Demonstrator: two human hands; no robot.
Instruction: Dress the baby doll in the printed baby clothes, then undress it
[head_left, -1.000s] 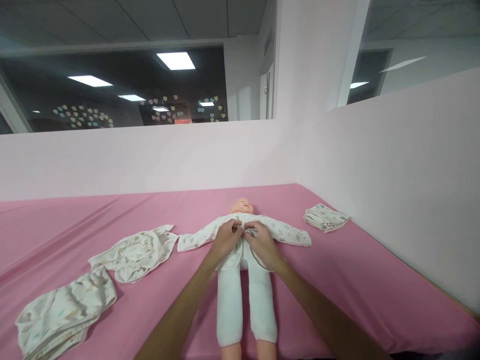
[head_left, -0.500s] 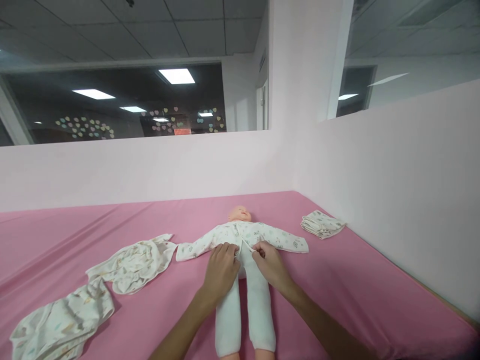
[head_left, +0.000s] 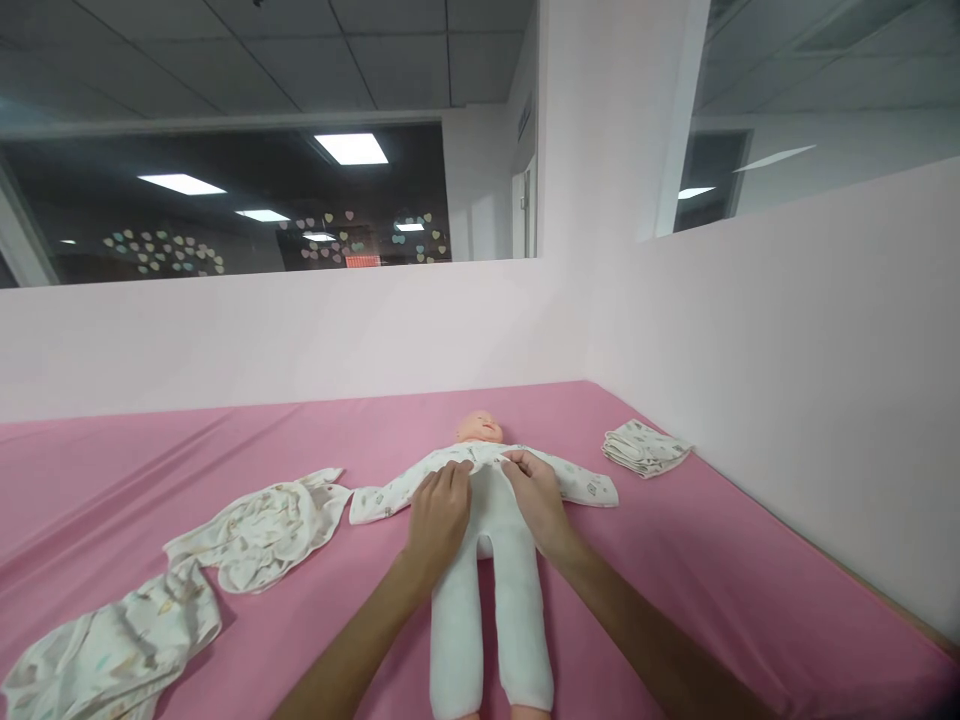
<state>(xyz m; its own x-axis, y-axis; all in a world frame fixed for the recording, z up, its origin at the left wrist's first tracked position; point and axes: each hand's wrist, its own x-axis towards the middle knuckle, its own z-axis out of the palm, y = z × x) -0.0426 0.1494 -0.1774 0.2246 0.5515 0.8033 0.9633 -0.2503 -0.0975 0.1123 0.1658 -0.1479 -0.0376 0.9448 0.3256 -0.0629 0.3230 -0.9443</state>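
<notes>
A baby doll lies on its back with its head away from me. It wears a white printed shirt with both long sleeves spread sideways. Plain white cloth covers its belly and legs; whether that is trousers or a soft body I cannot tell. My left hand is closed at the shirt's front edge on the chest. Across from it, my right hand pinches the shirt's other front edge. Between my hands the front is raised and bunched, so the white belly shows.
The doll lies on a pink sheet. To the left are a crumpled printed garment and another printed cloth. A folded printed cloth sits by the right wall. Pale walls with windows stand behind and right.
Both hands have moved up the doll toward its neck, drawing the shirt's front edges with them. More of the white belly shows now.
</notes>
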